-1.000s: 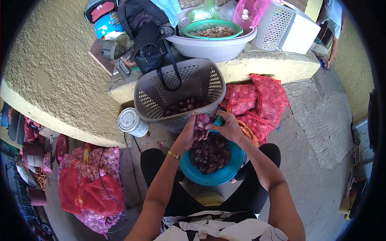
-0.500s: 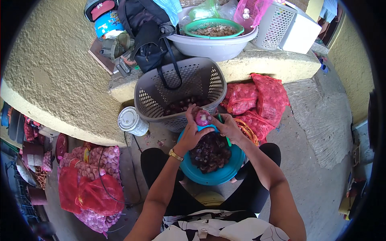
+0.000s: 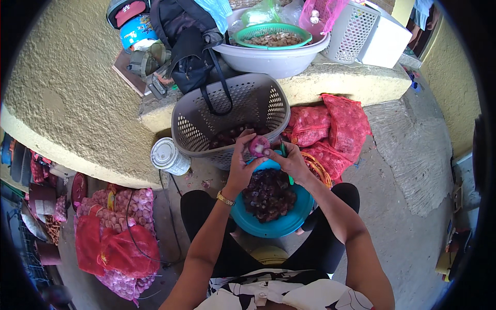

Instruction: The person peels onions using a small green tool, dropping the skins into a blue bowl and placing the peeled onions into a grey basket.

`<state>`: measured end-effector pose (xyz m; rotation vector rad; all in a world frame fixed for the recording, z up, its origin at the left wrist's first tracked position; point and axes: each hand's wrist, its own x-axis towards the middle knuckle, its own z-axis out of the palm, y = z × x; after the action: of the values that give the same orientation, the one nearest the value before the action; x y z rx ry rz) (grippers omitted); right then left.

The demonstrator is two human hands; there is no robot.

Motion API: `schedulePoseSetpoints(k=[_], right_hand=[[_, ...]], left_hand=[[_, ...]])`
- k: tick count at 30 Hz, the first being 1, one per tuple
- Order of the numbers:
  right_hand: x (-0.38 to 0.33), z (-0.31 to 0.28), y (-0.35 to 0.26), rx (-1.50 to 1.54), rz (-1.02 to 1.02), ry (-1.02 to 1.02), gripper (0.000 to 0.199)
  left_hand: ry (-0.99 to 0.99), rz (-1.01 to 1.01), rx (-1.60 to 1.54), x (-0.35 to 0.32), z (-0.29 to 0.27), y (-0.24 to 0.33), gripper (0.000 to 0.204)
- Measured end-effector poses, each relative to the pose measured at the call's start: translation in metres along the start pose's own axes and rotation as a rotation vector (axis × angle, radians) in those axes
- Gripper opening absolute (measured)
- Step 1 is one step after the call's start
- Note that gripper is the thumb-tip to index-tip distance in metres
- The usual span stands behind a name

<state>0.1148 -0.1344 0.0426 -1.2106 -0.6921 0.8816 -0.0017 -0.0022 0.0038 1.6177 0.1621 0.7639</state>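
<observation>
A red onion (image 3: 259,146) with a pale spot is gripped in the fingers of my left hand (image 3: 242,164), above the near rim of the grey plastic basket (image 3: 235,114). My right hand (image 3: 292,164) is closed around a small green-handled knife (image 3: 291,180), its thumb against the onion; the blade is hard to make out. Below both hands, a turquoise basin (image 3: 269,231) between my knees holds a heap of dark purple onion skins (image 3: 269,197). More dark red onions (image 3: 237,135) lie at the bottom of the basket.
Red mesh sacks (image 3: 338,124) lean against the ledge at right. A white bucket (image 3: 170,156) stands left of the basket. Large mesh sacks of garlic-like bulbs (image 3: 118,232) sit lower left, near a dark cable. On the ledge are a lilac tub (image 3: 274,61) and a black bag (image 3: 190,62).
The onion has turned slightly in my fingers, and its pale spot now shows differently. My right thumb has shifted across it. Both hands stay in nearly the same place.
</observation>
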Motion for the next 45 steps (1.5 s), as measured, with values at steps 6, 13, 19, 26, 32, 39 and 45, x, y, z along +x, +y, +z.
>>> schedulePoseSetpoints(k=[6, 13, 19, 26, 32, 39, 45], right_hand=[[0.005, -0.006, 0.015, -0.21, -0.186, 0.037, 0.027], [-0.001, 0.001, 0.001, -0.262, -0.119, 0.05, 0.033], [0.005, -0.006, 0.005, -0.189, -0.131, 0.029, 0.036], [0.008, -0.027, 0.003, -0.313, -0.125, 0.098, 0.037], [0.005, -0.031, -0.001, -0.416, -0.191, 0.172, 0.026], [0.005, -0.024, -0.004, -0.728, -0.372, 0.013, 0.024], [0.004, -0.025, -0.004, -0.818, -0.374, 0.015, 0.024]], left_hand=[[0.039, 0.024, 0.211, 0.0, -0.002, 0.014, 0.068], [0.063, -0.025, -0.002, -0.002, 0.005, 0.014, 0.064], [0.042, 0.007, -0.02, -0.002, 0.003, 0.014, 0.06], [0.057, 0.057, 0.027, -0.002, 0.001, 0.011, 0.06], [0.045, 0.069, 0.127, -0.004, 0.001, 0.016, 0.06], [0.011, 0.021, 0.068, -0.005, 0.003, 0.021, 0.06], [-0.002, 0.036, 0.083, -0.005, 0.003, 0.021, 0.057]])
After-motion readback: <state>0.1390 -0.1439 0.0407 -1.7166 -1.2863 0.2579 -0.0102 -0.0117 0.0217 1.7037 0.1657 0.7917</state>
